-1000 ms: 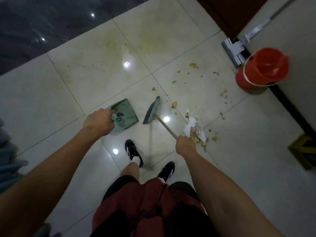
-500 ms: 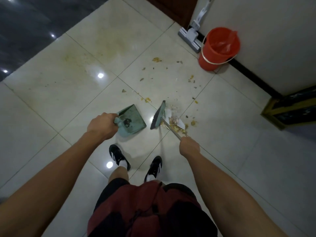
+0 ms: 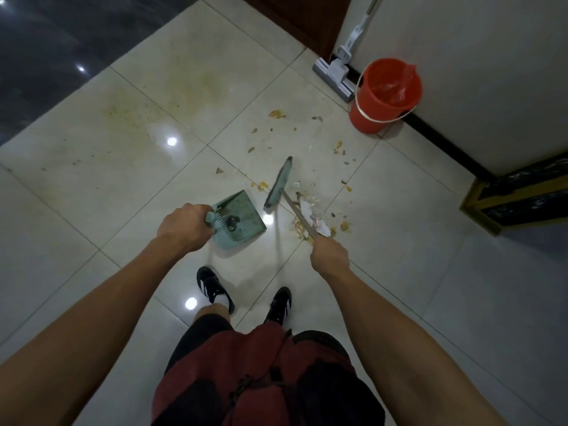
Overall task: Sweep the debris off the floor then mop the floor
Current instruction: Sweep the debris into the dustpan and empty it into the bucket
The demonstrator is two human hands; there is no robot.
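Left hand grasps pale green plastic dustpan; right hand clenches green-headed broom. Scattered yellowish debris lies right of broom, apparently including torn paper. White mop stands far right.

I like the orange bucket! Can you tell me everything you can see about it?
The orange bucket looks like plastic, round and upright, with a thin pale wire handle hanging down around its front. An orange-red plastic bag lines the inside, bunched at the far rim. It stands on the tiled floor by the white wall, right next to the flat mop head. Neither hand touches it.
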